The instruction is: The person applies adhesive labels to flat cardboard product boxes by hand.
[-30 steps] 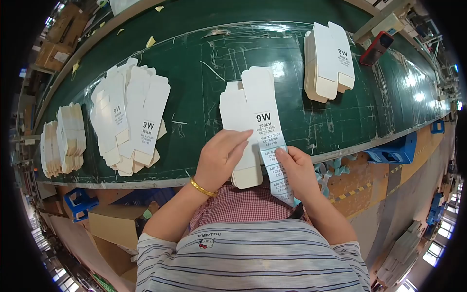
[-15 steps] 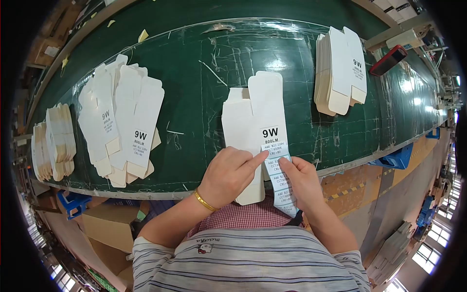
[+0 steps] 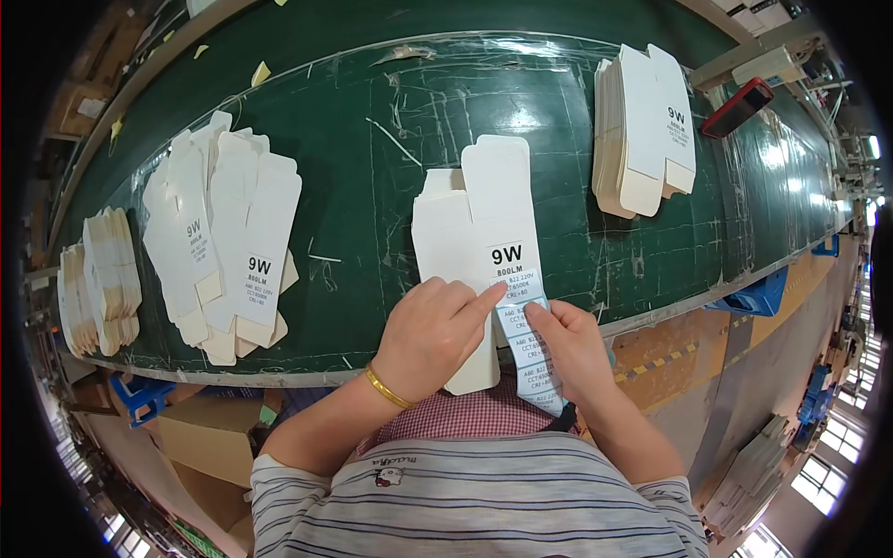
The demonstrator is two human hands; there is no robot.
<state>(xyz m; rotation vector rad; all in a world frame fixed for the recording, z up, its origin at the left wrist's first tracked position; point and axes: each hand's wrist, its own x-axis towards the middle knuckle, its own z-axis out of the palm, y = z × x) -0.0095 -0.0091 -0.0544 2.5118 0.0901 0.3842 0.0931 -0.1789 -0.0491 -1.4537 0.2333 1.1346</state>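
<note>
A flat white carton printed "9W 800LM" lies on top of a small stack at the table's front edge. Over its lower right part runs a strip of light-blue labels with black print, its lower end hanging past the table edge. My left hand is closed, its index fingertip pressed on the top label's left side; the thumb is hidden. With thumb and fingers my right hand pinches the strip just below the top label. The top label covers the carton just under "800LM".
Fanned white cartons lie to the left, with more bundled cartons beyond them. A stack of printed cartons sits at the right, near a red-and-black handheld device. Plastic film covers the green table. An open cardboard box is below.
The view has shifted slightly, so the table items appear a little further left. Both hands keep their hold at the label strip, with the index fingertip still on the top label.
</note>
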